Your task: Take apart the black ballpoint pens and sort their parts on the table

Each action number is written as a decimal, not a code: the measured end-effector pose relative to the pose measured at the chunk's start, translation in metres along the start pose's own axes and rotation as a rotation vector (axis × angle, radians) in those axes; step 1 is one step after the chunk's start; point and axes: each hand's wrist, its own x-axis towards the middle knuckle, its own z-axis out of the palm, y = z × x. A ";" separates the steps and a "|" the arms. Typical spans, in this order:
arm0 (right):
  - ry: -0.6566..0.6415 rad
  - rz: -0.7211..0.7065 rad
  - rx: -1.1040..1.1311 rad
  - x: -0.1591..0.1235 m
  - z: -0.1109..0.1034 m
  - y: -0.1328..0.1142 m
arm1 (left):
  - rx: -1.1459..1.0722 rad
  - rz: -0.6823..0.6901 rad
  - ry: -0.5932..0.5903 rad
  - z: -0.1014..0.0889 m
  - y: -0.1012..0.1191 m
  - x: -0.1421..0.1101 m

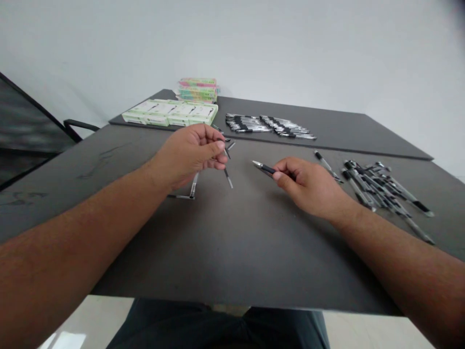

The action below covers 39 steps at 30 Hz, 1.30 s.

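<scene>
Dark grey tabletop [240, 257] forms the work surface, and both hands are positioned above its middle, near each other but not touching. A black pen with a silver tip [267, 168] is held in the right hand [308, 186], pinched between the thumb and the curled fingers, which are closed narrowly on the barrel; the tip is directed toward the left hand. The left hand [189, 155] is raised, with its fingers drawn together in a narrow pinch. Slim black-and-clear pen parts [228, 178] are located just below those fingertips, but whether they are gripped cannot be determined, as the point of contact is hidden by the fingers. A clear pen barrel [193, 186] is seen beneath the same hand, its lower end near the tabletop. To the right of the right hand, a single loose pen [327, 165] is placed just beside a loose heap of pens [381, 191]. Beyond the hands, on a raised dark board [363, 131], ordered rows of black-and-silver pens [269, 126] are laid out, with green-and-white boxed pen packs [169, 112] and a stack of multicoloured packets [198, 89] to their left.
</scene>
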 end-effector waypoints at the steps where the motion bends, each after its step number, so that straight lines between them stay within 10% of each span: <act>1: -0.009 -0.015 0.004 -0.001 0.001 -0.001 | -0.055 -0.035 -0.026 0.008 -0.002 -0.003; 39: -0.026 -0.100 -0.043 -0.005 0.002 -0.007 | 0.011 -0.141 -0.156 0.032 -0.012 -0.018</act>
